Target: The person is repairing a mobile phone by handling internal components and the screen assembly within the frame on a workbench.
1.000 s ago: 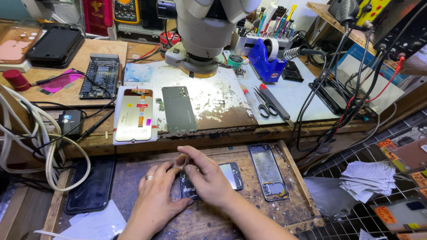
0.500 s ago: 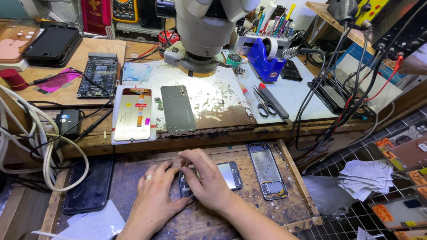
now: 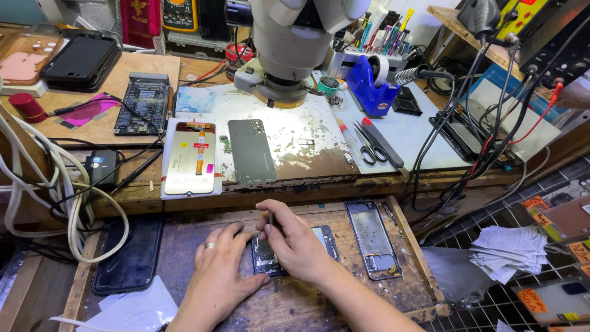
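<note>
Pinching one thin tool, your right hand works over the single open phone on the wooden tray; your left hand, fingers spread flat, steadies it. One bare frame lies just right; two panels rest above.

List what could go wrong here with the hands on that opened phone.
1. The right hand pinches a thin tool over the opened phone; a slip could gouge the exposed parts inside.
2. The left hand steadies the phone only at its edge, so the phone might shift under pressure.
3. The empty phone frame lies close beside the right forearm; a sweep of the arm could knock it toward the pull-out board's edge.
</note>
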